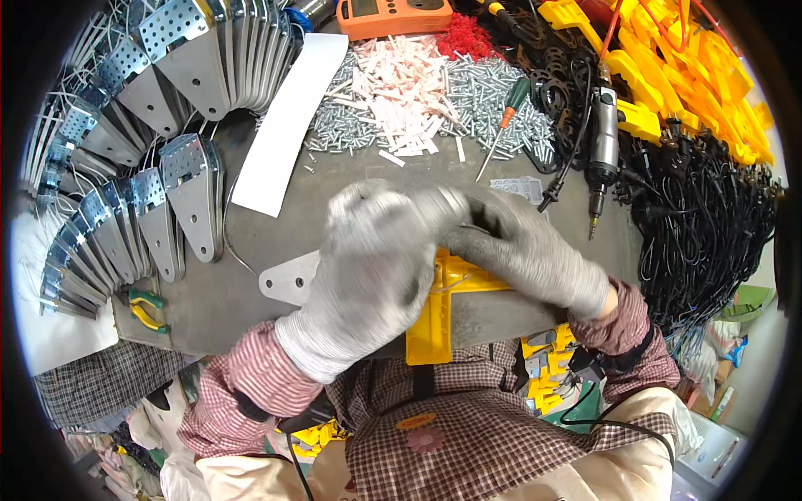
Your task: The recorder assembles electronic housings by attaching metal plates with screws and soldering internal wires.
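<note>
My left hand [372,250], in a grey-white knit glove, is smeared by motion above the near middle of the table, its fingertips meeting those of my right hand. My gloved right hand [526,250] has curled fingers and thumb drawn together; what they hold is hidden. Beneath both hands lies a yellow plastic part [429,334], with one arm toward my apron and another running right under my right hand. A thin wire [452,288] crosses it. A grey metal plate with a hole [288,279] sticks out left of my left wrist.
Perforated metal brackets [192,200] stand in rows at left, near a white strip [292,125] and yellow-green pliers [148,311]. Screws [493,92], pale sleeves [397,92] and an orange meter [393,18] lie behind. Right are a screwdriver [505,121], power driver [602,138], yellow parts [710,92] and black cables [702,225].
</note>
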Demonstrator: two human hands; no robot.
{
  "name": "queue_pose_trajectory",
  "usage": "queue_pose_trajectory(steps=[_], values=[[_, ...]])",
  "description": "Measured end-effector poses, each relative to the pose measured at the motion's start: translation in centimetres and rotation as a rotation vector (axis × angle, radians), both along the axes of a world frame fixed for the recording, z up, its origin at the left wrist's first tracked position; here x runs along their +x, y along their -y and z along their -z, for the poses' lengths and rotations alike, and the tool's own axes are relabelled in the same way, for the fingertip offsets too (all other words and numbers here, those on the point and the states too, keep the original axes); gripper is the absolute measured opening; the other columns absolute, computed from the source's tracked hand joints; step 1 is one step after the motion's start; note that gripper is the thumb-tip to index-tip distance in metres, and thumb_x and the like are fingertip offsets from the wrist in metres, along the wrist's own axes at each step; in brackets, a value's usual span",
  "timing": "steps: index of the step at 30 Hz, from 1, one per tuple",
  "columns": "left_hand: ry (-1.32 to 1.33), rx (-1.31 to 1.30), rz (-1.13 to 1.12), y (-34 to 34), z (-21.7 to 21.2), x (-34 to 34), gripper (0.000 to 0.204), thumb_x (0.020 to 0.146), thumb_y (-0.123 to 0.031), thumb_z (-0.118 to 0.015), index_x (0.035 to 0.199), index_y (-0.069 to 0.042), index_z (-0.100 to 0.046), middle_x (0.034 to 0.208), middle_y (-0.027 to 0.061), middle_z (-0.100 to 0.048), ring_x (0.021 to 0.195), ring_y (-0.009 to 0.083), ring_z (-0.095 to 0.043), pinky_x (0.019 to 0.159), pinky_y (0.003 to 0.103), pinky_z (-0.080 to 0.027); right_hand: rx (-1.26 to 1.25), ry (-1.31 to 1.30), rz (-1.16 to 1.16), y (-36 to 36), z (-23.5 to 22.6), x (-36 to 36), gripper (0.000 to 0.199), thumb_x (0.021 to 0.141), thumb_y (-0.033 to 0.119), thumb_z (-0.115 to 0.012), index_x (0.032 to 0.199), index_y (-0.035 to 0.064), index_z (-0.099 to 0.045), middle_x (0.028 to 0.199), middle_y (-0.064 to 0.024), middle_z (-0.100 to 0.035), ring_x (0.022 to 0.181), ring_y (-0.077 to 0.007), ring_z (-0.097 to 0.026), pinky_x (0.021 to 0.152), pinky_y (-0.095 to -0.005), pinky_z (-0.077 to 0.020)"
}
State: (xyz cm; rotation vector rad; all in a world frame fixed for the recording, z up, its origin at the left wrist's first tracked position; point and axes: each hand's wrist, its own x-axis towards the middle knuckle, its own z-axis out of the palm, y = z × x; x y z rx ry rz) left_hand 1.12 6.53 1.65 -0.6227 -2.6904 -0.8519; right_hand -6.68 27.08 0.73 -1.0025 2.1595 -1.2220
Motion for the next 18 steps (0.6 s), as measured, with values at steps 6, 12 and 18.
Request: queue_pose_trajectory(steps=[6,12,18], values=[[0.161,0.443,-0.051,0.3,1.7,0.4,0.021,0.087,-0.004,-0.067,0.107,-0.005,-0.062,0.112,0.0101,-0.064,0.112,0.0283,-0.06,0.104,0.044,-0.042,-0.023,-0.143,0.082,0.6,-1.9,1.5,0.027,0.091,0.019,-0.068,0.115,0.0074,-0.063,0.104,-0.0119,-0.064,0.091,-0.0268,-0.068,0.073,-0.037,-0.0553],[0.221,0.369,-0.054,-0.2,0.3,0.3,0.023,0.085,-0.002,-0.068,0.108,-0.005,-0.064,0.117,0.0112,-0.063,0.109,0.0277,-0.061,0.104,0.044,-0.042,0.195,-0.519,-0.076,-0.6,-1.4,1.3,0.034,0.088,0.014,-0.069,0.12,0.0068,-0.06,0.104,-0.0118,-0.062,0.089,-0.0342,-0.068,0.075,-0.042,-0.0545],[0.069,0.044,-0.041,-0.5,0.4,0.9,0.031,0.086,-0.002,-0.067,0.116,-0.009,-0.067,0.099,0.0039,-0.071,0.097,0.0227,-0.065,0.108,0.051,-0.036,0.095,0.11,0.076,0.1,-1.5,0.8,0.03,0.09,0.018,-0.07,0.114,0.0023,-0.062,0.095,-0.016,-0.066,0.089,-0.0295,-0.068,0.079,-0.0382,-0.052]])
